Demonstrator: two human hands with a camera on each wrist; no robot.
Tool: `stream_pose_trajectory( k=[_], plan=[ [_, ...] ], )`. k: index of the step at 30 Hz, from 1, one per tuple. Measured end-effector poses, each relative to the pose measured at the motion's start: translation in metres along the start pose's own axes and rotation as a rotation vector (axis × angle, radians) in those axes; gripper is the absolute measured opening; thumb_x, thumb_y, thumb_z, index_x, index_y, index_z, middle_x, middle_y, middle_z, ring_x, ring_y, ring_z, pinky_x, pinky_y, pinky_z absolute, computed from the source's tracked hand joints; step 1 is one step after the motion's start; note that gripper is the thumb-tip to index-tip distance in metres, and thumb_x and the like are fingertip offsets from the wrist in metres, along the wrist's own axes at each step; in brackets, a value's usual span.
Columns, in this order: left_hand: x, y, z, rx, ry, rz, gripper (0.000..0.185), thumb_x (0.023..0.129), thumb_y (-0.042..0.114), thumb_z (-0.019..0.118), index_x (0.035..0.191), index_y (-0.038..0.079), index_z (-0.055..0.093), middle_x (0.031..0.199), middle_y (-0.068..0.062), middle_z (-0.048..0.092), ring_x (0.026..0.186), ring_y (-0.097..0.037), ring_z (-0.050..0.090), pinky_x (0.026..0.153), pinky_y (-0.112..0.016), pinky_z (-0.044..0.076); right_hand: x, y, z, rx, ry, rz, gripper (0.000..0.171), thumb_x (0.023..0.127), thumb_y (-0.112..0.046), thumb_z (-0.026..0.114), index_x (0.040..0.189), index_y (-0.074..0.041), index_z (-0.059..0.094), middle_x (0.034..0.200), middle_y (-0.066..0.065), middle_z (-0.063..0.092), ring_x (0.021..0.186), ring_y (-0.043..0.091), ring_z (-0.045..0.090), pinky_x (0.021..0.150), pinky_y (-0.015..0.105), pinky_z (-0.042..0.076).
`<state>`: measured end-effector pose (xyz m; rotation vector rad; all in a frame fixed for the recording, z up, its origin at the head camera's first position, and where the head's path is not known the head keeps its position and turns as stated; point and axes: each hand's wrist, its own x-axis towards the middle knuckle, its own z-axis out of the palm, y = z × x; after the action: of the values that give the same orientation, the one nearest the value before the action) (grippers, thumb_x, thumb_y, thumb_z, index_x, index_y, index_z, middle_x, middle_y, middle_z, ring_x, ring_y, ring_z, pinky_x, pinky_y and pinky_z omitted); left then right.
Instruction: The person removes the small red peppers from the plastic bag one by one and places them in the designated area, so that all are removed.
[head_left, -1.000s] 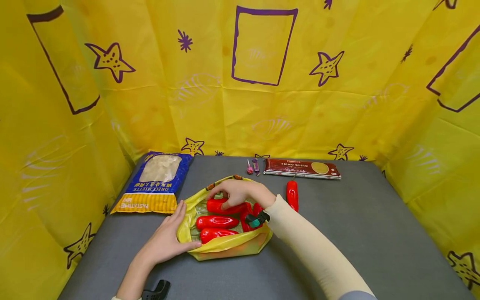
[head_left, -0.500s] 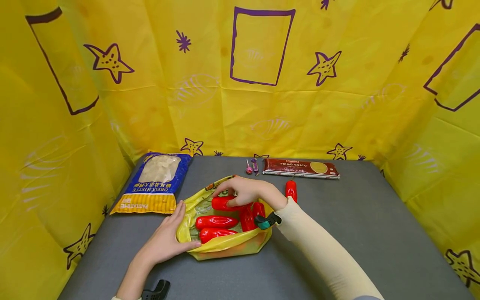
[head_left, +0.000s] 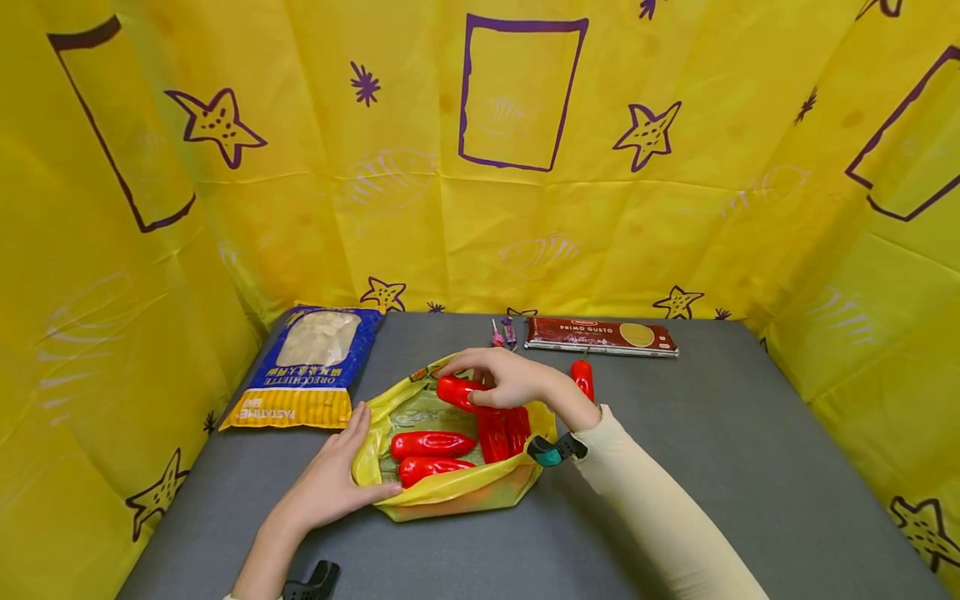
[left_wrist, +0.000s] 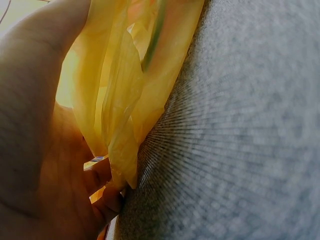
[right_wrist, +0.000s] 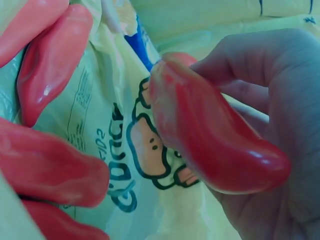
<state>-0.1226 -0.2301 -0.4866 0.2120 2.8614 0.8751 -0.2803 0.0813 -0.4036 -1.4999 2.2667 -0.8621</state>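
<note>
Step in hand, by my reading: red peppers coming out of the yellow bag [head_left: 450, 492] at the near middle of the tabletop [head_left: 750, 467]; the right hand [head_left: 517, 379] has its grip curled round one pepper [head_left: 461, 392], lifted just above the bag's far edge, with four more peppers [head_left: 431, 444] inside and a loose pepper [head_left: 581, 377] lying just right of the bag. Left hand [head_left: 330, 483] lies flat, fingers straight, pressing the bag's near-left rim down. Next move likely calls for carrying the held pepper clear of the rim without dragging the bag.
</note>
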Motion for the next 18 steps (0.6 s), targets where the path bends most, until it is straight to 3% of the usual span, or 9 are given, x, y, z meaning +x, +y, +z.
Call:
stream_pose_trajectory(
  k=[2, 9, 16, 18],
  plan=[
    [0.000, 0.000, 0.000, 0.000, 0.002, 0.001, 0.132, 0.081, 0.075, 0.077, 0.172, 0.011, 0.007, 0.179, -0.015, 0.004, 0.150, -0.065, 0.025, 0.111, -0.081, 0.032, -0.005, 0.000, 0.000, -0.002, 0.030, 0.006, 0.051, 0.095, -0.007, 0.065, 0.145, -0.008, 0.064, 0.148, 0.010, 0.061, 0.093, 0.022, 0.063, 0.082, 0.029, 0.057],
    [0.000, 0.000, 0.000, 0.000, 0.011, 0.007, 0.131, 0.081, 0.075, 0.078, 0.171, 0.009, 0.009, 0.179, -0.016, 0.005, 0.150, -0.066, 0.023, 0.112, -0.081, 0.032, -0.024, 0.003, -0.006, -0.025, 0.114, 0.034, 0.052, 0.096, -0.010, 0.066, 0.148, -0.010, 0.061, 0.150, 0.012, 0.059, 0.103, 0.020, 0.064, 0.086, 0.030, 0.059],
    [0.000, 0.002, -0.001, 0.002, 0.012, 0.005, 0.132, 0.080, 0.075, 0.078, 0.171, 0.008, 0.010, 0.179, -0.016, 0.005, 0.150, -0.065, 0.024, 0.112, -0.080, 0.032, -0.049, 0.006, -0.008, 0.008, 0.225, 0.083, 0.054, 0.096, -0.008, 0.067, 0.149, -0.009, 0.060, 0.149, 0.011, 0.060, 0.080, 0.013, 0.059, 0.072, 0.029, 0.054],
    [0.000, 0.002, -0.001, 0.002, 0.005, -0.003, 0.133, 0.080, 0.076, 0.078, 0.171, 0.009, 0.009, 0.179, -0.016, 0.005, 0.150, -0.065, 0.024, 0.112, -0.080, 0.032, -0.057, 0.008, -0.007, 0.028, 0.265, 0.094, 0.055, 0.096, -0.007, 0.068, 0.150, -0.009, 0.059, 0.149, 0.011, 0.060, 0.080, 0.013, 0.060, 0.070, 0.029, 0.055]
  ],
)
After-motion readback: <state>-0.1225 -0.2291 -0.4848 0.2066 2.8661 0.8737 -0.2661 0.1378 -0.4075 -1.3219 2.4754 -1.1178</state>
